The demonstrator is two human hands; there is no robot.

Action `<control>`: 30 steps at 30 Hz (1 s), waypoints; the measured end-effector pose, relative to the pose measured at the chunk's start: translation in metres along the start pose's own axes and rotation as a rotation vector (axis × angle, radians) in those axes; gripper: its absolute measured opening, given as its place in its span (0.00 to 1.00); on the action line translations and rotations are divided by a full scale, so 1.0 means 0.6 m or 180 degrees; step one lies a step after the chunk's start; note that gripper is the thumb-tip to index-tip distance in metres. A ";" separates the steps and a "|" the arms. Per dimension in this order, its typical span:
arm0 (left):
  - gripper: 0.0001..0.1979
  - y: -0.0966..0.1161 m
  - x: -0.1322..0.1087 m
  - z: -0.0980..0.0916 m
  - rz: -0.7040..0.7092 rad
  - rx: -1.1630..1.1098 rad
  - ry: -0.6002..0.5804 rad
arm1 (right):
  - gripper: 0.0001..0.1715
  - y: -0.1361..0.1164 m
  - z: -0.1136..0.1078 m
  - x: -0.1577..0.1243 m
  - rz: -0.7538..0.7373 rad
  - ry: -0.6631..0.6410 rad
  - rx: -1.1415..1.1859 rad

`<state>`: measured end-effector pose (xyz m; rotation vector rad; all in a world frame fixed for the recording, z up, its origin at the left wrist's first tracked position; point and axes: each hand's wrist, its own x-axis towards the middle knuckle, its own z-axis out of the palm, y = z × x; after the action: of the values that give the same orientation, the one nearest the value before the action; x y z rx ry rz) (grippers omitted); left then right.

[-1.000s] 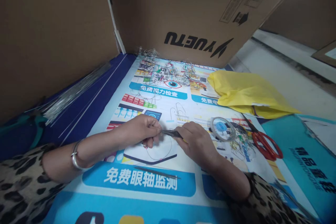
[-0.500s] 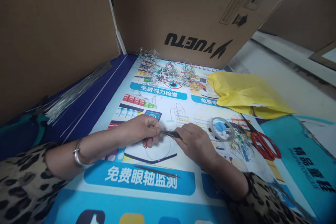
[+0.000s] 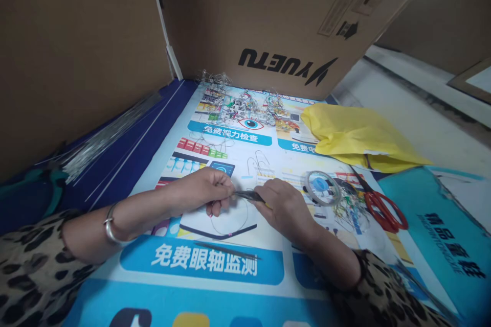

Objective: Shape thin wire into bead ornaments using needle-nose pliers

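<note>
Dark-tipped pliers (image 3: pixel 250 194) are gripped in my right hand (image 3: pixel 286 209), their jaws pointing left. The tips meet the fingertips of my left hand (image 3: pixel 215 190), which pinches a thin wire loop (image 3: pixel 246 219). Below the hands the loop curves over the printed sheet, with small pinkish beads on it. Where exactly the jaws close on the wire is too small to see. A thin dark rod (image 3: pixel 228 250) lies on the sheet just under the loop.
Red-handled scissors (image 3: pixel 385 210), a tape roll (image 3: pixel 322 188) and a yellow bag (image 3: pixel 360 135) are at the right. Tangled wire pieces (image 3: pixel 245 104) lie at the back before a cardboard box (image 3: pixel 268 20). Straight wires (image 3: pixel 111 130) and teal-handled pliers (image 3: pixel 53 191) are at the left.
The whole view has shifted very slightly. Both hands keep the same hold, with the pliers' tips at the left fingertips.
</note>
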<state>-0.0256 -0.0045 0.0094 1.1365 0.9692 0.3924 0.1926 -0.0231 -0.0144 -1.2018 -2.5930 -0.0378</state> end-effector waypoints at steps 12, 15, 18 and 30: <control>0.07 0.000 -0.001 -0.004 0.0033 0.0079 -0.0225 | 0.09 0.000 -0.007 0.000 -0.0187 -0.0020 -0.0247; 0.07 -0.001 -0.001 -0.005 0.0046 0.0113 -0.0215 | 0.10 -0.002 -0.007 0.000 -0.0161 -0.0050 -0.0214; 0.07 -0.004 0.000 -0.005 0.0076 0.0099 -0.0193 | 0.12 -0.003 -0.007 0.000 -0.0116 -0.0105 -0.0146; 0.06 -0.001 0.001 -0.001 -0.0094 0.0074 -0.0047 | 0.13 -0.008 -0.013 0.000 0.0186 -0.0234 0.0178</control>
<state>-0.0260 -0.0038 0.0083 1.1434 0.9789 0.3493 0.1908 -0.0274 -0.0064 -1.2810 -2.6012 0.0916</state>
